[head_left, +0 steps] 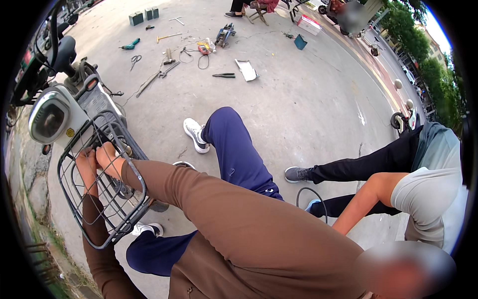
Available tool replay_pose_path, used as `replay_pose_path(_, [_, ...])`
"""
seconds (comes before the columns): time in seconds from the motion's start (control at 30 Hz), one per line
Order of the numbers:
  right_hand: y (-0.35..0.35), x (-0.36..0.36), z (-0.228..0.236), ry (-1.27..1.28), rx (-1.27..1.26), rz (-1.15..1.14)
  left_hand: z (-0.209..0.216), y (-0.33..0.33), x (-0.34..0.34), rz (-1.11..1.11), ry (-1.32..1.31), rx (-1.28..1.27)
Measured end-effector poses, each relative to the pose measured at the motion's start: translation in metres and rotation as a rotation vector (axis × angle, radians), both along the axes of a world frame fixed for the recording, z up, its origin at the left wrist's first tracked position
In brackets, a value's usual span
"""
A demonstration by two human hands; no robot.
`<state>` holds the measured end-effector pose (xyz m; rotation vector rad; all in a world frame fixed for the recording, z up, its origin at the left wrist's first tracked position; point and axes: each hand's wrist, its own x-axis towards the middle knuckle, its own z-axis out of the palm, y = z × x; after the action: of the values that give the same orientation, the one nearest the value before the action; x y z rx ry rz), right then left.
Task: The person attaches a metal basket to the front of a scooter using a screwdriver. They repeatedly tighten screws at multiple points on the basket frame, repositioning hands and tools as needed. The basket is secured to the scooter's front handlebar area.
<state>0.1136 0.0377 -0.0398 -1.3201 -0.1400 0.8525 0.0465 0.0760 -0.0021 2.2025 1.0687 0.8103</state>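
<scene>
Nearest: co-worker at R, bent over, bare forearm [366, 199] lowered; that hand hidden. L hand [86, 159] and R hand [105, 153] of wearer close tog. at wire basket [128, 223], upper end, behind scooter's headlight [50, 117]. Fingers bent on both; exact grip obscured by wires & body, can't tell what's held. Basket at front of scooter [74, 118], L side of view. Beyond, on conc. ground: pliers [224, 75] beside white tray [247, 70]; wrench [169, 69], scissors [135, 61], red-yellow meter [203, 48], green drill [130, 44], blue jack [225, 35]. Farthest: dk. green blocks [136, 19], red-white box [309, 24].
</scene>
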Motion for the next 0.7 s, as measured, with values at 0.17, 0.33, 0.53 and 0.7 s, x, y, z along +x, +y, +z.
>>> replay_pose_path(0.17, [-0.007, 0.008, -0.002, 0.151, 0.054, 0.001, -0.002, 0.002, 0.009, -0.067, 0.056, 0.052])
replay_pose_path(0.33, [-0.008, 0.010, 0.001, 0.229, 0.087, 0.007, 0.004, -0.004, 0.011, -0.054, 0.105, 0.055])
replay_pose_path(0.53, [-0.011, 0.021, 0.011, 0.314, 0.130, 0.004, 0.010, -0.014, 0.018, -0.011, 0.101, 0.102])
replay_pose_path(0.7, [-0.015, 0.021, 0.020, 0.352, 0.152, 0.035, 0.003, -0.002, 0.011, -0.009, 0.091, 0.118])
